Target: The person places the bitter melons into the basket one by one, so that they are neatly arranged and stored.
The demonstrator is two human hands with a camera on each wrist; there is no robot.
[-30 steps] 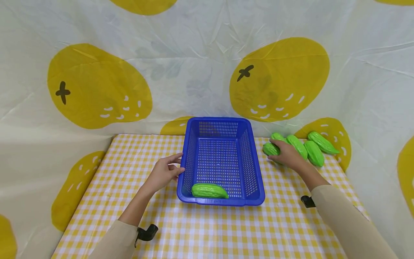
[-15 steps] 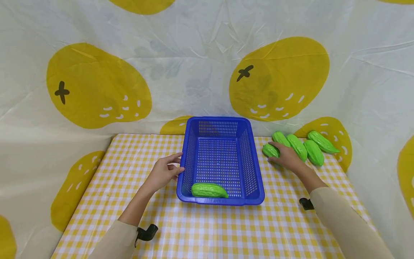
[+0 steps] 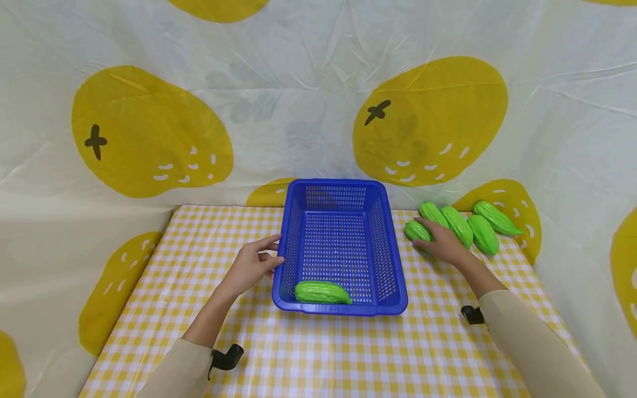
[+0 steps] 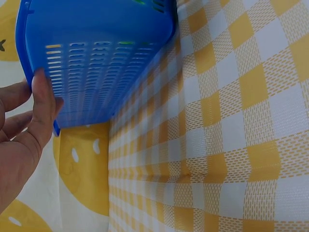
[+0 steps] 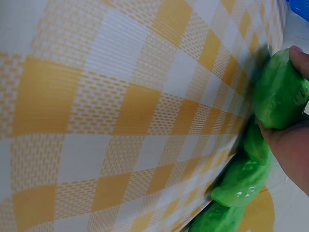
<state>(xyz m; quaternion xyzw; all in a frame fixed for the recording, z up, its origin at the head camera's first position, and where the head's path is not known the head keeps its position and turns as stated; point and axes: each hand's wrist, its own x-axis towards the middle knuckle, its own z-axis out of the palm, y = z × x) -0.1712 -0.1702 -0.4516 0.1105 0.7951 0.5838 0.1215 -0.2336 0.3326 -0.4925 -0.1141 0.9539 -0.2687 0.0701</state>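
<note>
My left hand (image 3: 251, 265) holds the left rim of a blue plastic basket (image 3: 393, 254), thumb and fingertips at its edge. In the left wrist view the thumb lies against the basket's slotted outer wall (image 4: 91, 72). One bright green bitter melon (image 3: 322, 292) lies crosswise inside the basket, along its near side. Right of the basket, my right hand (image 3: 444, 243) grips another bitter melon (image 3: 417, 231) between thumb and fingers. The right wrist view shows this held bitter melon (image 5: 277, 92) close over the tablecloth, its far end hidden by the hand.
Several more green bitter melons (image 3: 483, 234) lie side by side at the table's back right, just beyond the right hand. A yellow-and-white checked cloth (image 3: 318, 354) covers the table. A curtain with yellow fruit prints (image 3: 298, 99) hangs behind it.
My right hand has shifted slightly back toward me, and the bitter melon behind its fingers shows more. The left hand and the basket stay in place.
</note>
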